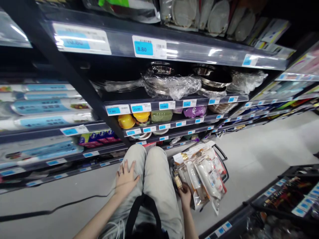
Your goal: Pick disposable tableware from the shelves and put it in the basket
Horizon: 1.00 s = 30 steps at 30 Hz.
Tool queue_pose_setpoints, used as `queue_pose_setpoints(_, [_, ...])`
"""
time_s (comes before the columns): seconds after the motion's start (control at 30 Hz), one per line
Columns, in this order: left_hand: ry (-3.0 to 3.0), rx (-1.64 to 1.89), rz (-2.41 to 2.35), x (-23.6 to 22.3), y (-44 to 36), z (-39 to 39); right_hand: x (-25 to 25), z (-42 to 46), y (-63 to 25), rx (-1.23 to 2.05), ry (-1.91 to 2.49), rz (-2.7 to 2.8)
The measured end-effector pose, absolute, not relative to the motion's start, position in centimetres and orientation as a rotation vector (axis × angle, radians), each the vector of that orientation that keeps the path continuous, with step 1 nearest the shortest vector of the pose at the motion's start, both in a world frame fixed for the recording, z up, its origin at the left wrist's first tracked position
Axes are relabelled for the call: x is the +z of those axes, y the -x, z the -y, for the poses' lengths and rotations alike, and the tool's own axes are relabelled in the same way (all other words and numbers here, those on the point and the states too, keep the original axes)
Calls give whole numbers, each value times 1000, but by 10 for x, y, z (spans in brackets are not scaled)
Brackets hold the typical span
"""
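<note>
My left hand (127,181) lies on the left knee of my light trousers (157,169), its fingers spread and nothing in it. Down on my right side, my right hand (185,196) is at the near left corner of a dark shopping basket (226,156). Its fingers are curled by a small tan and gold item (177,181), whose kind is not clear; the grip is partly hidden. Several white and clear plastic packages (210,174) with orange and red parts fill the basket and stick up over its rim.
In front stands a dark shelf unit (119,98) with price labels, shiny metal pans (216,78), yellow bowls (126,121) and a purple item (194,112). Rolled packs (50,108) lie at left. Another rack (274,196) is at lower right. A dark strap (74,200) crosses the floor area.
</note>
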<state>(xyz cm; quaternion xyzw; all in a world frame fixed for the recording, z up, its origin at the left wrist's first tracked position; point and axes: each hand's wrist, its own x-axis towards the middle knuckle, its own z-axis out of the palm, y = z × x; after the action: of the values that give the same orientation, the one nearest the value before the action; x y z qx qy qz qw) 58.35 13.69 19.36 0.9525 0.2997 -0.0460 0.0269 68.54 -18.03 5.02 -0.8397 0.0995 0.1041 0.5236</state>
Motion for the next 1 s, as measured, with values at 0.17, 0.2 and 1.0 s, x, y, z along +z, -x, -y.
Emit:
queue_pose_setpoints(0.17, [-2959, -134, -951, 195, -586, -135, 65, 185, -680, 355, 1714, -365])
queue_pose_setpoints(0.2, [-2964, -123, -926, 196, -587, -135, 70, 185, -680, 384, 1634, -408])
queue_pose_setpoints(1.0, [-3002, -129, -998, 186, -586, -135, 241, 175, -753, 445, 1171, -262])
